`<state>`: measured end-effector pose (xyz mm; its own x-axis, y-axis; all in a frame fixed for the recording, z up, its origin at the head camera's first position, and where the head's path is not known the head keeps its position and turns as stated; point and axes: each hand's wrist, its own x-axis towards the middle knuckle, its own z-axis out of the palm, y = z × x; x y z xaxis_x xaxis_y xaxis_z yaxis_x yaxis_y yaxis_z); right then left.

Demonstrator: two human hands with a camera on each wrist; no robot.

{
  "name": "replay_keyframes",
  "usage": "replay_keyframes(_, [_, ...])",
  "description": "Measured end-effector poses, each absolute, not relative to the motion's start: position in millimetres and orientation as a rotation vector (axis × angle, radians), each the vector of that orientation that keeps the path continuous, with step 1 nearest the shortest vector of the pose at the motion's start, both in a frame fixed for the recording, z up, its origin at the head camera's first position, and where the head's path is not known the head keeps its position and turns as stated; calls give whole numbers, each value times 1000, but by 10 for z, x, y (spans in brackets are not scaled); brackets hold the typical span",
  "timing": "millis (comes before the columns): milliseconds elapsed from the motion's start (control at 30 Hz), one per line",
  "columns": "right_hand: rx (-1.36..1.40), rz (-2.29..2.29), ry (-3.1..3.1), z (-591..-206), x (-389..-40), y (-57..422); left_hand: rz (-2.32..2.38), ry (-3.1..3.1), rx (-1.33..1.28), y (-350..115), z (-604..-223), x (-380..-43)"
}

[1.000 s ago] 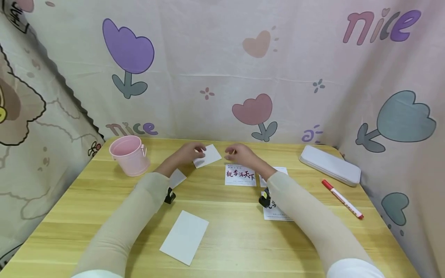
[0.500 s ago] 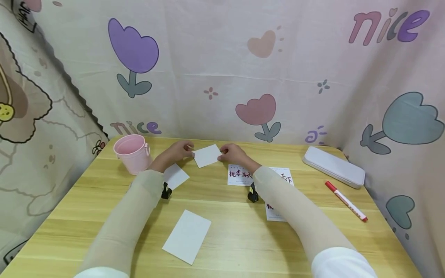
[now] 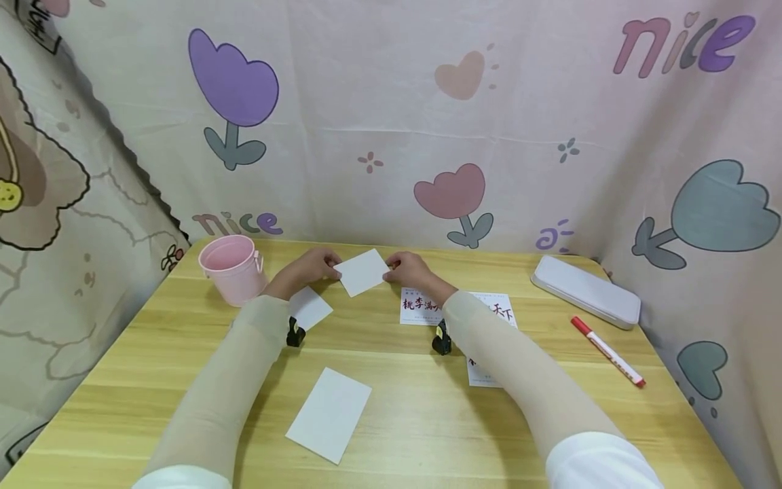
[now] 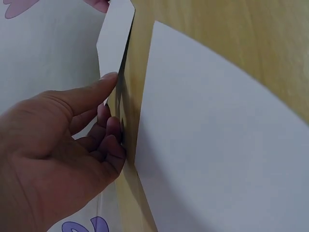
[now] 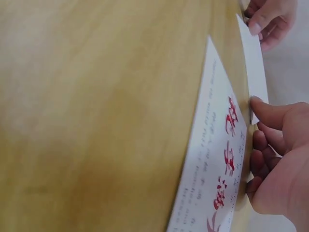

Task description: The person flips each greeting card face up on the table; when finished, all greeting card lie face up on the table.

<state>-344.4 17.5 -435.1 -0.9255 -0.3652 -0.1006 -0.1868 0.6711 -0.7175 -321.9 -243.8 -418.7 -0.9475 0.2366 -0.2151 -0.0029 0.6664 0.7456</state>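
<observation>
A blank white card [image 3: 362, 273] is held between both hands near the far side of the table. My left hand [image 3: 310, 266] pinches its left corner; in the left wrist view the thumb [image 4: 99, 92] lies on top of the card. At the opposite corner my right hand [image 3: 411, 272] pinches it, as the right wrist view also shows. A second blank card [image 3: 310, 307] lies under the left wrist. Beneath the right forearm lie several cards with red writing, one [image 3: 418, 309] just below the right hand and partly covered.
A larger white rectangle [image 3: 330, 415] lies on the near part of the wooden table [image 3: 409, 407]. The pink bucket [image 3: 233, 272] stands at the left back. To the right are a white case [image 3: 585, 291] and a red-capped marker [image 3: 607, 351]. A patterned curtain hangs behind.
The right hand moved left and took hold of the card's right corner. My left hand shifted left to the opposite corner. Since half a second ago, the card has tilted slightly.
</observation>
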Motion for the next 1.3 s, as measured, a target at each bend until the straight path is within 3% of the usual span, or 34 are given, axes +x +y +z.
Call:
replay_keyframes(433, [-370, -1658, 2237, -4185, -3397, 316, 1493, 2444, 175, -2326, -4093, -3138])
replay_keyframes(933, [-704, -1578, 2194, -3802, -2608, 889, 1833, 2205, 376, -2108, -3855, -2411])
replay_keyframes(1300, [-906, -1392, 2372, -3798, -2080, 1372, 1785, 2147, 487, -1786, -3769, -2039])
